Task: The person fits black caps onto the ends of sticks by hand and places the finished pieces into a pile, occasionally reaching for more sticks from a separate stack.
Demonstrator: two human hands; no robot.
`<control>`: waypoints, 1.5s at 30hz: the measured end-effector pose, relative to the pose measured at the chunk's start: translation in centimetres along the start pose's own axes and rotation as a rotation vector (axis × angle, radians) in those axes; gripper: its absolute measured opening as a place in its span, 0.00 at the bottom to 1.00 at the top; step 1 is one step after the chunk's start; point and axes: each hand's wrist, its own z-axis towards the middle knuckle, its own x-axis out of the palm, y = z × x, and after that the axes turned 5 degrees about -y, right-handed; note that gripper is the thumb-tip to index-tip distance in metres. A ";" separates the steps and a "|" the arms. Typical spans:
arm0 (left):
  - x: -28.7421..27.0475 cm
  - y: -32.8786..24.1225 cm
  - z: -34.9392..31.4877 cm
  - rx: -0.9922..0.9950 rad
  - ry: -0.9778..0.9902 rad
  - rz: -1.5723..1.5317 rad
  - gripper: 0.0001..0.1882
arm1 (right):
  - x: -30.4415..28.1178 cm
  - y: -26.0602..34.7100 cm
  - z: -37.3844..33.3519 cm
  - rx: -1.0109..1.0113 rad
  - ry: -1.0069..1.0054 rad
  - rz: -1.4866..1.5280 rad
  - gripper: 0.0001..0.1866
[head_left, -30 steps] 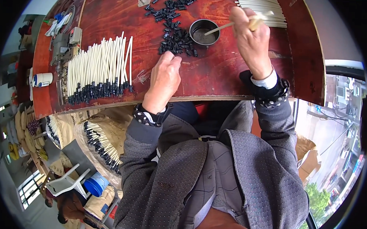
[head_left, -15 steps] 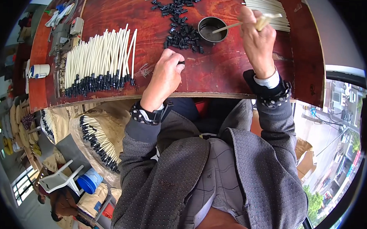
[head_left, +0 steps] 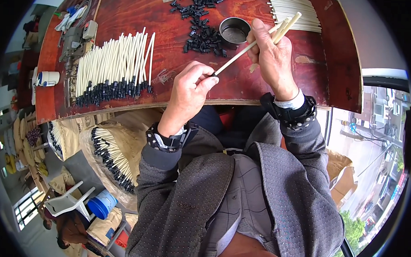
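Note:
My left hand pinches a small black plastic cap between thumb and fingers, above the near part of the table. Reaching into that cap is the end of a thin cream-coloured stick, which my right hand holds slantwise. A few more sticks are gripped in the same hand and point up past its fingers. Just beyond, a round dark metal bowl stands beside a loose heap of black caps. How deep the stick sits in the cap is hidden by my fingertips.
Capped sticks lie in a row at the table's left. Plain sticks lie far right, near a raised wooden side board. A small machine stands at the left edge. Below is an open sack of capped sticks.
My right hand has moved left and nearer, taking the stick's end from the bowl to the cap. My left hand has come slightly right and nearer, still holding the cap.

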 end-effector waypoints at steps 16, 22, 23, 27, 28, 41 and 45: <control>-9.3 1.2 -1.5 0.128 -0.472 0.561 0.05 | 1.7 -0.5 0.6 0.137 0.145 0.200 0.13; -22.2 4.7 -2.7 0.077 -0.717 1.125 0.08 | 1.0 0.3 1.2 0.218 0.220 0.413 0.17; -23.2 4.7 -2.8 0.079 -0.721 1.129 0.08 | 0.9 0.3 1.4 0.224 0.248 0.383 0.18; -23.7 3.9 -2.2 -0.248 -0.672 1.355 0.10 | 0.2 -0.1 1.7 0.131 0.257 0.371 0.23; -23.3 3.8 -2.3 -0.199 -0.694 1.377 0.09 | 0.0 -0.2 1.8 0.130 0.246 0.367 0.23; -0.7 3.3 2.4 0.281 -0.081 0.541 0.13 | -3.3 -0.9 2.4 -0.116 0.042 -0.292 0.33; 1.2 4.5 4.2 0.305 -0.019 0.713 0.11 | -4.8 -1.8 2.0 -0.042 0.069 -0.244 0.33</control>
